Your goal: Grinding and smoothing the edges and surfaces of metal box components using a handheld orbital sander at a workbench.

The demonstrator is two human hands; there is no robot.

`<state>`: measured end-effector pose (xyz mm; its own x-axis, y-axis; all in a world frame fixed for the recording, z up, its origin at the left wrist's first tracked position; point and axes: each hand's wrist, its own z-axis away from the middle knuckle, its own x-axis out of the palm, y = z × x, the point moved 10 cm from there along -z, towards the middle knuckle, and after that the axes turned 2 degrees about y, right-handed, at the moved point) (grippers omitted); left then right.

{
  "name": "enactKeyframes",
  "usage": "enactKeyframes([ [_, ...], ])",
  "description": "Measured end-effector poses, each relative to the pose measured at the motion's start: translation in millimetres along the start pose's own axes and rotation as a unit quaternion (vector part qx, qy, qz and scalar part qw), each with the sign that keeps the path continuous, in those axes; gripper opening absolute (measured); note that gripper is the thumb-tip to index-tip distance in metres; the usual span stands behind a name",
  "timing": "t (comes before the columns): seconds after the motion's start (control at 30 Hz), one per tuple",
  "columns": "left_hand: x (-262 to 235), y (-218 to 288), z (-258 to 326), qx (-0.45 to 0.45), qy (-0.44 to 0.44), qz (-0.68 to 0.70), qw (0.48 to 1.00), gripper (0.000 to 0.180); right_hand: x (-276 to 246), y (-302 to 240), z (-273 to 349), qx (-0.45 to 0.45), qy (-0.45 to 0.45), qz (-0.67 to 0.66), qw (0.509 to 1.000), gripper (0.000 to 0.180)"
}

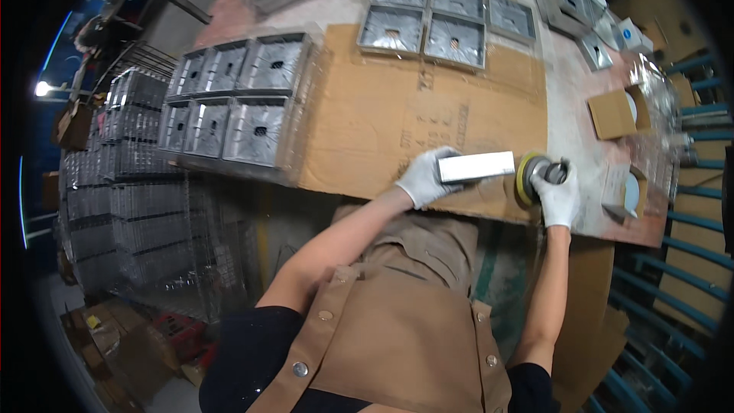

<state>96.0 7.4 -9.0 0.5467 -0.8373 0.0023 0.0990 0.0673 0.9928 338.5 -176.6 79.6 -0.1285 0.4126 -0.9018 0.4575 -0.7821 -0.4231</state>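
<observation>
My left hand, in a white glove, is closed round one end of a box-shaped part with a bright, pale side. It holds the part above the near edge of the cardboard sheet. Just to the right, my gloved right hand grips a round sander with a yellow-edged pad. The pad stands on edge, facing the part, with a narrow gap between them. The far side of the part is hidden from view.
On the left, a clear plastic tray holds several square grey housings. More housings sit at the far side. Open cardboard boxes with round discs stand at right. Stacked trays rise beyond the table's left edge.
</observation>
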Motion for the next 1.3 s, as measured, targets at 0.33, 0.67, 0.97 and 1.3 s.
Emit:
enactKeyframes([
  [0.33,-1.0,-1.6,6.4,0.006,-0.003,-0.040,0.999,0.049,-81.1,-161.3,54.9,-0.233,-0.025,-0.036,0.972,0.075],
  [0.67,-6.9,35.2,7.9,0.186,0.043,-0.160,0.968,0.045,-7.2,-244.3,99.1,-0.320,-0.230,0.092,0.914,0.059],
  [0.97,-3.4,-1.1,-0.8,0.010,-0.019,-0.092,0.996,0.045,-20.5,-207.4,72.2,-0.246,-0.179,0.096,0.948,0.062],
  [1.3,2.2,-4.5,2.2,-0.037,-0.035,-0.004,0.999,0.047,-35.1,-170.9,37.9,-0.225,-0.140,0.073,0.961,0.059],
])
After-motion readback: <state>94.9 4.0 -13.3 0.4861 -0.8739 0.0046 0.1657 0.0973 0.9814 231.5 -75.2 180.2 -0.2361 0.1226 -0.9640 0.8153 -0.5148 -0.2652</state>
